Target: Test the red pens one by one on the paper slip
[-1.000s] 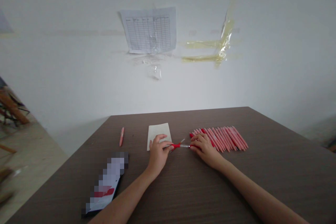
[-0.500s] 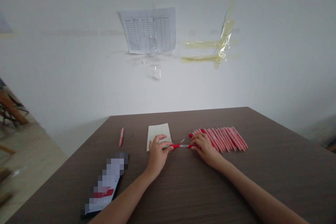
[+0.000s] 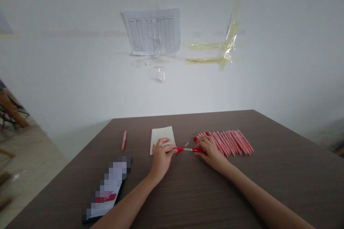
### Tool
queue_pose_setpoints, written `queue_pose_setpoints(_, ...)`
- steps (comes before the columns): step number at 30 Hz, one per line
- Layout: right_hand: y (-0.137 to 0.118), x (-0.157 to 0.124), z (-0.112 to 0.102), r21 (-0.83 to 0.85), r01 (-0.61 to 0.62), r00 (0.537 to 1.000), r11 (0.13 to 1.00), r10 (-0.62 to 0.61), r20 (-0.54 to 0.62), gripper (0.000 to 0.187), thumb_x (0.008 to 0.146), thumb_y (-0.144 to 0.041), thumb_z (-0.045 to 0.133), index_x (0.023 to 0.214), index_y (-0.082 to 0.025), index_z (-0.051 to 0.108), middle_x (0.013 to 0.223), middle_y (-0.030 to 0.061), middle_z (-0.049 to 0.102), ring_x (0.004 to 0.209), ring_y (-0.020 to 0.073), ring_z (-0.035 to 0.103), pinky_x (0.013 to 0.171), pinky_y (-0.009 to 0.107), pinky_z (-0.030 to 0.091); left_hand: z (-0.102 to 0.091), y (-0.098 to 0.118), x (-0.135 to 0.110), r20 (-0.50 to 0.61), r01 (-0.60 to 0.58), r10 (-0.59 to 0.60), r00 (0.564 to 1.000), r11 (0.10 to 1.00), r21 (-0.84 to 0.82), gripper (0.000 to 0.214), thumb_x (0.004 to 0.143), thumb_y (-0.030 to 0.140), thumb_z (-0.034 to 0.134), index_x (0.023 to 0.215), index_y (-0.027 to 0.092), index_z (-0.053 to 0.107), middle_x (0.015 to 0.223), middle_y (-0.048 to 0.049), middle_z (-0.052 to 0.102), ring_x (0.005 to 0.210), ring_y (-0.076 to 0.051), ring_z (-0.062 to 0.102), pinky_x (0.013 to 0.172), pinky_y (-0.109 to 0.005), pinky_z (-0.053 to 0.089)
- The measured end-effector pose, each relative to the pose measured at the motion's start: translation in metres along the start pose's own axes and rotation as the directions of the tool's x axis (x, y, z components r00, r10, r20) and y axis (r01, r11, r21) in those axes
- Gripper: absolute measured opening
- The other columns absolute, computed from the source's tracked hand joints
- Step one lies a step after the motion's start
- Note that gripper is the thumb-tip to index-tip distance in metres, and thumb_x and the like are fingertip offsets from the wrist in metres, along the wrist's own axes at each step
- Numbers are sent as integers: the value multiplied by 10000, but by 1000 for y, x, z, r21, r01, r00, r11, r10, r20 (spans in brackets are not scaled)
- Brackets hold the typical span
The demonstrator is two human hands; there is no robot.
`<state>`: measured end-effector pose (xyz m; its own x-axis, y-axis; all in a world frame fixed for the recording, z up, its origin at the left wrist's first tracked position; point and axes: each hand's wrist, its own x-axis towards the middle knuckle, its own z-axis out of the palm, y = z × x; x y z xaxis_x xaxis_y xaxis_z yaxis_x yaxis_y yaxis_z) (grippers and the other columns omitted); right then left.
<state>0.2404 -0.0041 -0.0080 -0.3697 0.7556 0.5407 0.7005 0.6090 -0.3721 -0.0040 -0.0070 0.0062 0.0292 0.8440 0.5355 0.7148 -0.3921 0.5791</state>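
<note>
Between my two hands lies a red pen [image 3: 180,149] with a clear section in its middle, held level just above the table. My left hand [image 3: 162,157] pinches its left end between thumb and fingertips, the other fingers raised over a pale sheet of paper [image 3: 162,133]. The fingers of my right hand [image 3: 211,152] close round the right end, largely covering it. A thin, slanted stick with a pale tip [image 3: 186,144] shows behind the pen; its kind is unclear. Right beside my right hand is a row of several pink pens [image 3: 232,141], some with red parts.
A single pink pen [image 3: 124,140] lies at the table's left. Nearer me, a blurred-out flat object [image 3: 110,186] with a dark edge rests by my left forearm. The brown table [image 3: 188,193] meets a white wall bearing a taped printed sheet [image 3: 153,32].
The clear section between the pen's red parts looks shorter, with more red showing beside my right hand. Both hands stay in nearly the same place.
</note>
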Motion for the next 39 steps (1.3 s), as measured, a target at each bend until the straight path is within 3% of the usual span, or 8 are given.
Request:
queue_pose_setpoints(8, 2, -2, 3, -11, 6, 1000, 1000, -6, 5, 168, 919, -323, 539, 899, -237, 681, 1115, 80, 591, 1124, 262, 455, 996, 476, 380, 1, -3, -1, -31, -35, 34, 999, 999, -18, 91, 758, 209, 713, 763, 290, 753, 1078, -28, 622, 1054, -228, 596, 993, -519, 432)
queue_pose_setpoints(16, -6, 1, -4, 10, -29, 1000, 1000, 29, -5, 171, 818, -308, 688, 944, -220, 613, 1085, 74, 600, 1097, 252, 477, 980, 443, 399, 2, -5, 0, -42, -41, 40, 998, 999, -22, 62, 774, 258, 700, 769, 285, 755, 1066, -31, 626, 1035, -225, 602, 983, -500, 440)
queue_pose_setpoints(23, -2, 0, 0, -6, 23, 1000, 1000, -23, -2, 83, 891, -293, 594, 932, -227, 624, 1063, 67, 611, 1092, 242, 483, 989, 451, 387, 2, -4, -1, -25, -13, 12, 1000, 1000, -25, 83, 757, 213, 715, 766, 285, 754, 1071, -31, 620, 1047, -228, 593, 986, -505, 428)
queue_pose_setpoints(31, -1, 0, 3, 1, 13, 1000, 1000, -13, -8, 218, 954, -289, 464, 863, -223, 651, 1085, 79, 603, 1109, 242, 466, 995, 461, 389, 2, -5, 0, -19, -24, 24, 1000, 998, -52, 78, 769, 228, 701, 774, 282, 757, 1065, -38, 625, 1039, -226, 597, 973, -487, 443)
queue_pose_setpoints(35, -4, 0, -2, 15, -8, 1000, 1000, 8, 21, 144, 894, -337, 583, 991, -246, 639, 1097, 71, 599, 1111, 251, 467, 992, 473, 386, 2, -4, 0, -36, -25, 23, 999, 998, -57, 78, 772, 238, 696, 774, 286, 758, 1060, -34, 627, 1034, -222, 599, 965, -476, 455)
queue_pose_setpoints(39, -4, 0, -3, 27, -20, 1000, 999, 20, 18, 161, 834, -319, 660, 960, -231, 613, 1105, 74, 598, 1110, 258, 474, 979, 471, 397, 2, -3, 0, -42, -22, 19, 999, 998, -64, 79, 771, 229, 695, 757, 274, 759, 1054, -36, 627, 1022, -219, 606, 962, -461, 462)
